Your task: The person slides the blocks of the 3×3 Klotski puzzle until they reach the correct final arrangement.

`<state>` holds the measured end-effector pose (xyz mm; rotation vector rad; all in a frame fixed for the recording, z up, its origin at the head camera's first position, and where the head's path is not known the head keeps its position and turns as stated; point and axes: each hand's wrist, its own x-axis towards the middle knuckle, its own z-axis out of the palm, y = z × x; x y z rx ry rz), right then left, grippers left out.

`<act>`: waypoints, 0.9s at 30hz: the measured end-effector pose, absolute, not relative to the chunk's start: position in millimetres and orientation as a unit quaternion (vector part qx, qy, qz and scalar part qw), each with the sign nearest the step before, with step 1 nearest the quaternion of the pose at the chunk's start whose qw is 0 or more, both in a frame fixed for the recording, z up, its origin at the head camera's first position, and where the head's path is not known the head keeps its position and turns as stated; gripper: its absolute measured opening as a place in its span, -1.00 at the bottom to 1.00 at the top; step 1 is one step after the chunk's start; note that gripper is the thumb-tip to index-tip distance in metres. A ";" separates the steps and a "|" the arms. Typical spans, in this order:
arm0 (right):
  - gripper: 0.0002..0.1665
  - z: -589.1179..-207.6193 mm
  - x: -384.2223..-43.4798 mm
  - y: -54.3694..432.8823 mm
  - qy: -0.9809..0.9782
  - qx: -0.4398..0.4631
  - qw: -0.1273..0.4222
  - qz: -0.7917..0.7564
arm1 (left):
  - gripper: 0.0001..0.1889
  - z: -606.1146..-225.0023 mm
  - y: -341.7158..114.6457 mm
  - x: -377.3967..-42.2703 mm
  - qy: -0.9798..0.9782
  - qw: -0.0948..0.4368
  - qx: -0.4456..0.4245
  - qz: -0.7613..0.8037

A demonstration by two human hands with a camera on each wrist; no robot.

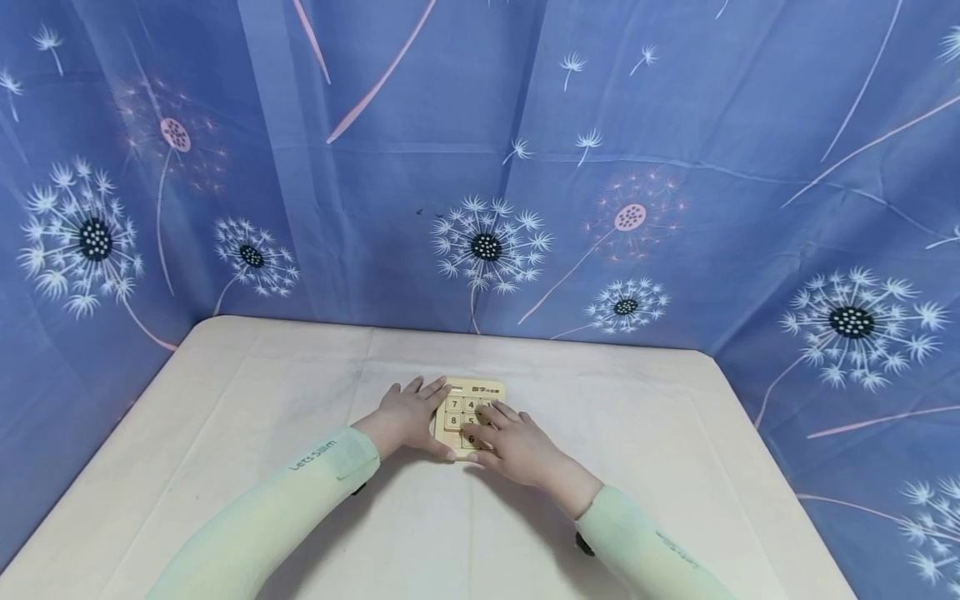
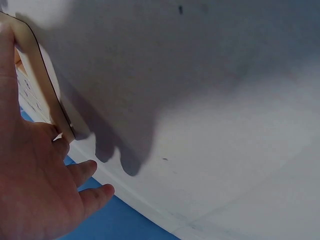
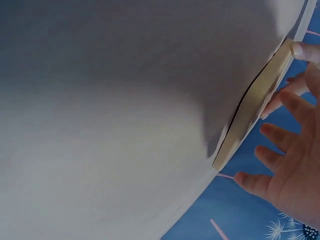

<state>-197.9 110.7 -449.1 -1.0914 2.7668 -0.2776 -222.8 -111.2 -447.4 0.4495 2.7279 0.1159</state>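
Note:
A wooden number sliding puzzle point(image 1: 489, 388) lies flat on the table, with numbered tiles in its frame. Tiles 7, 4, 8, 5 and 6 show; a bare slot sits at lower left. My left hand point(image 1: 407, 418) holds the puzzle's left side, thumb at the near edge and index finger by the far corner. In the left wrist view, that hand point(image 2: 42, 185) has its other fingers spread off the frame's edge point(image 2: 45, 80). Over the right-hand tiles, my right hand point(image 1: 525, 450) has its fingers extended, hiding some tiles. Its thumb is near the bottom edge; the right wrist view shows the hand's point(image 3: 295, 165) fingers apart.
A pale cloth covers the table point(image 1: 360, 533). Blue curtains point(image 1: 390, 233) printed with dandelions hang behind it and along both sides. Light green sleeves point(image 1: 277, 500) cover both forearms.

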 end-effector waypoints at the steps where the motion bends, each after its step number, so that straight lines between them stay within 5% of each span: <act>1: -0.41 -449.3 -198.5 109.6 0.924 -0.362 0.080 -0.090 | 0.23 -447.1 -111.1 -222.8 0.968 0.188 0.160 0.039; 27: -0.39 -454.4 -203.7 98.3 0.932 -0.340 0.098 -0.084 | 0.23 -449.4 -112.9 -224.6 0.968 0.188 0.162 0.026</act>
